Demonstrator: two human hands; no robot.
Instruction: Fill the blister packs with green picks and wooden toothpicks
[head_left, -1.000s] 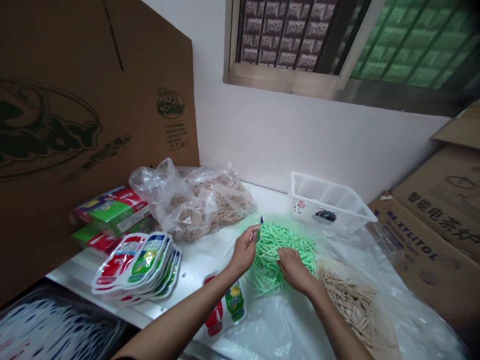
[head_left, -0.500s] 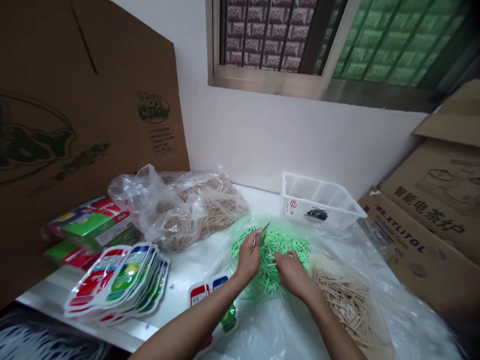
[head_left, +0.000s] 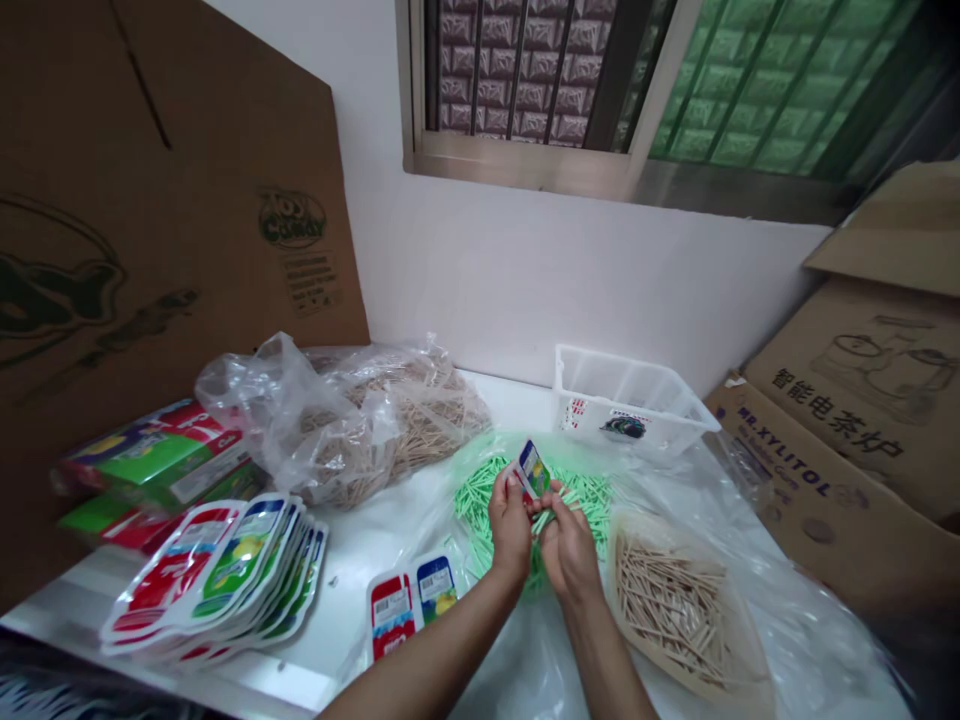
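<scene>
White tabletop (head_left: 517, 400) under a sheet of clear plastic film (head_left: 787, 600), pushed against a white wall (head_left: 570, 270). Above the wall, a barred window (head_left: 525, 70) with green patterned glass (head_left: 757, 80) to its right.

Landmark: heap of pale green sticks (head_left: 480, 495) on the film, near the middle of the tabletop. Directly over the heap, left hand (head_left: 511, 525) pinching a small glossy packet printed blue, red and yellow (head_left: 533, 469) between thumb and fingertips, the packet tilted and raised above the sticks. Right hand (head_left: 568, 540) just beside the left, touching it, fingers curled closed around a few green sticks; exact count too small to tell.

Right of the green heap, a pile of plain wooden sticks (head_left: 675, 610) lying on the film. Behind the heap, toward the wall, a white plastic basket (head_left: 626, 400) with small printed items inside. Left of the heap and slightly behind, a crumpled clear plastic bag full of wooden sticks (head_left: 360, 425). Near side of the heap, to the left, a flat red-and-blue twin blister card (head_left: 412, 600). Further left, a fanned stack of similar blister cards (head_left: 225, 580), and beyond that green-and-red wrapped packs (head_left: 150, 455).

Large brown cardboard sheet printed "Toy Candy" (head_left: 187, 200) leaning at far left of the heap; brown cardboard cartons with printed lettering (head_left: 847, 440) stacked at far right.
</scene>
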